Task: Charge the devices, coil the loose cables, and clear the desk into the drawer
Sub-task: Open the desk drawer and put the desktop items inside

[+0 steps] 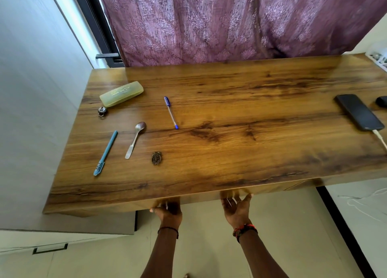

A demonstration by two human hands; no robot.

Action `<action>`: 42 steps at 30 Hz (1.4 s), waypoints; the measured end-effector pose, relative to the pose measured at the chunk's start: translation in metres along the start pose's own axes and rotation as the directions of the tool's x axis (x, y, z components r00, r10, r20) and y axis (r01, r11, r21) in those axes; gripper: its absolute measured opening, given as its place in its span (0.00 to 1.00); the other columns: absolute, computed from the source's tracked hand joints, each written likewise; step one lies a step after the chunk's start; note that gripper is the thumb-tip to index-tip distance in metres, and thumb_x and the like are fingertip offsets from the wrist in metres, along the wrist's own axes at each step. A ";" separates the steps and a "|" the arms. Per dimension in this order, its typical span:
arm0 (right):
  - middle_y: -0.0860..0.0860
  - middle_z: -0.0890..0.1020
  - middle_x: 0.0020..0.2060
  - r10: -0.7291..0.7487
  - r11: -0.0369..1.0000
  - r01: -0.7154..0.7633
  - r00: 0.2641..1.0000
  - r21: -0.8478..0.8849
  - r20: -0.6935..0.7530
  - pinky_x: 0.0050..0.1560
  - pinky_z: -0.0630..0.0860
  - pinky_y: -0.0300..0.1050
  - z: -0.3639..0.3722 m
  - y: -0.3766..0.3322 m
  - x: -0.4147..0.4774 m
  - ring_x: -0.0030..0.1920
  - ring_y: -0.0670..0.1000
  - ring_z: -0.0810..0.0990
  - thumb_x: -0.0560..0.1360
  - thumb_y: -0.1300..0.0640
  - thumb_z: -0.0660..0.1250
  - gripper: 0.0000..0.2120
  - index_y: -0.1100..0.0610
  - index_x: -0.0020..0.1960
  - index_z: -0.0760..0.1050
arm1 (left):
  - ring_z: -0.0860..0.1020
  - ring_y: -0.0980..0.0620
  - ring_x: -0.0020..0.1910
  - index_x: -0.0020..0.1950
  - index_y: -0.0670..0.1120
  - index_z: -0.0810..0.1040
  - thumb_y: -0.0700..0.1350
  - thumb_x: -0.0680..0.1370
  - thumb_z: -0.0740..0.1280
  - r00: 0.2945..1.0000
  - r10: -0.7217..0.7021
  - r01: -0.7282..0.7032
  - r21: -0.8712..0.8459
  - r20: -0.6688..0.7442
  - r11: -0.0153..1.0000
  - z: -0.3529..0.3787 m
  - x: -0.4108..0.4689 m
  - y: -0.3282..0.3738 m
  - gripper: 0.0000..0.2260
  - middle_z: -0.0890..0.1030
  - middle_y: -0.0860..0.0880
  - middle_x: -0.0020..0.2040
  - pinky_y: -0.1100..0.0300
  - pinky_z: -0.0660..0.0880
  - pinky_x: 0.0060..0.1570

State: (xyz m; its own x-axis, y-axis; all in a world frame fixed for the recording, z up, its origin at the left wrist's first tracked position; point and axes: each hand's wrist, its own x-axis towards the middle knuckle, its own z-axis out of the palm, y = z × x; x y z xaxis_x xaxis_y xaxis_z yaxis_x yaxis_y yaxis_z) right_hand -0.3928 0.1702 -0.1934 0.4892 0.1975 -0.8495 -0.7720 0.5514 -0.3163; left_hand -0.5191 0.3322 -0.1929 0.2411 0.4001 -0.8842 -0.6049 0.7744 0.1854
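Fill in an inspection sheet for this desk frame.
Surface: wooden desk, glossy.
Job's things: phone near the right edge, white cable plugged in.
Clutter: yellow case, blue pen, teal pen, spoon, metal trinket, brown clip.
Hands: left hand and right hand at the desk's front edge, blurred; grip unclear.
Cables: loose cable on the floor, right.
Surroundings: purple curtain, white cabinet.

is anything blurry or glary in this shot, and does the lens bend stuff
Head view: both the left hand and right hand are motion-blurred at the near edge of the desk; the spoon and clear pen are sharp; soft sheen on the desk's far-left corner; the wide-angle lens bows the desk edges.
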 end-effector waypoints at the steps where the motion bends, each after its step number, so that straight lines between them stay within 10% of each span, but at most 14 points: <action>1: 0.58 0.73 0.62 0.002 1.000 -0.002 1.000 -0.003 -0.003 0.66 0.70 0.52 0.001 -0.001 -0.001 0.54 0.57 0.77 0.73 0.30 0.53 0.30 0.57 0.52 0.72 | 0.80 0.47 0.51 0.59 0.48 0.75 0.63 0.79 0.48 1.000 0.009 -0.009 0.009 0.008 1.000 -0.001 0.000 0.000 0.25 0.75 0.45 0.64 0.53 0.70 0.64; 9: 0.56 0.72 0.62 0.006 1.000 -0.006 1.000 0.004 0.011 0.63 0.71 0.50 0.002 0.001 -0.007 0.60 0.58 0.74 0.74 0.31 0.50 0.37 0.60 0.67 0.67 | 0.73 0.46 0.65 0.71 0.46 0.67 0.62 0.80 0.45 0.999 0.025 -0.021 0.109 -0.034 0.994 -0.002 -0.008 0.002 0.29 0.71 0.45 0.69 0.54 0.68 0.66; 21: 0.53 0.74 0.43 -0.102 0.994 0.103 0.994 0.037 -0.045 0.56 0.73 0.50 -0.036 0.011 -0.040 0.42 0.52 0.76 0.77 0.40 0.56 0.18 0.55 0.46 0.71 | 0.71 0.46 0.67 0.72 0.45 0.65 0.52 0.82 0.50 0.994 0.051 -0.035 0.162 -0.100 0.986 -0.054 -0.010 -0.011 0.22 0.72 0.44 0.69 0.57 0.67 0.67; 25: 0.57 0.77 0.44 -0.106 0.983 0.093 0.992 -0.160 -0.074 0.49 0.75 0.48 -0.046 0.005 -0.043 0.46 0.56 0.78 0.77 0.37 0.53 0.25 0.59 0.55 0.69 | 0.77 0.51 0.42 0.52 0.51 0.78 0.51 0.81 0.52 0.995 0.068 -0.043 0.294 -0.074 0.955 -0.062 -0.013 -0.011 0.15 0.77 0.46 0.46 0.59 0.74 0.50; 28: 0.58 0.78 0.42 -0.231 0.902 0.147 0.959 -0.406 -0.166 0.49 0.75 0.48 -0.055 -0.001 -0.049 0.45 0.56 0.77 0.78 0.36 0.49 0.28 0.61 0.57 0.70 | 0.74 0.46 0.50 0.43 0.43 0.72 0.44 0.82 0.55 0.991 0.018 0.052 0.500 -0.135 0.865 -0.069 -0.042 -0.022 0.10 0.71 0.44 0.54 0.57 0.71 0.54; 32: 0.55 0.75 0.38 -0.498 0.730 0.330 0.857 -0.599 -0.134 0.42 0.72 0.50 -0.060 -0.001 -0.081 0.37 0.54 0.73 0.80 0.42 0.51 0.26 0.65 0.55 0.71 | 0.75 0.45 0.43 0.48 0.39 0.73 0.41 0.80 0.60 0.999 -0.034 0.018 0.793 0.003 0.609 -0.077 -0.121 -0.040 0.06 0.73 0.43 0.44 0.56 0.73 0.44; 35: 0.54 0.73 0.36 -0.673 0.514 0.518 0.737 -0.684 0.053 0.37 0.69 0.46 -0.053 0.005 -0.118 0.36 0.52 0.72 0.80 0.46 0.53 0.19 0.63 0.47 0.70 | 0.74 0.54 0.32 0.43 0.44 0.75 0.43 0.80 0.60 0.938 -0.024 -0.343 0.933 0.347 0.109 -0.074 -0.172 -0.044 0.09 0.77 0.48 0.37 0.66 0.69 0.30; 42: 0.48 0.73 0.32 -0.650 -0.071 0.819 0.395 -0.570 0.649 0.32 0.68 0.32 -0.006 0.005 -0.169 0.33 0.43 0.72 0.79 0.51 0.57 0.10 0.53 0.42 0.73 | 0.72 0.59 0.44 0.50 0.52 0.72 0.50 0.80 0.55 0.396 0.046 -0.790 0.366 0.917 -0.492 -0.028 -0.193 -0.022 0.07 0.72 0.56 0.45 0.63 0.72 0.45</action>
State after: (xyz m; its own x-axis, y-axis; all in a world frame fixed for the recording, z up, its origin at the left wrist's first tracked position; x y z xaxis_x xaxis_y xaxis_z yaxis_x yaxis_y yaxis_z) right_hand -0.4813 0.1348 -0.0538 0.9586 0.2455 0.1441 0.2242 -0.3391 -0.9137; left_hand -0.5735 0.2242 -0.0382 0.7635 0.6438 0.0516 0.3850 -0.5178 0.7640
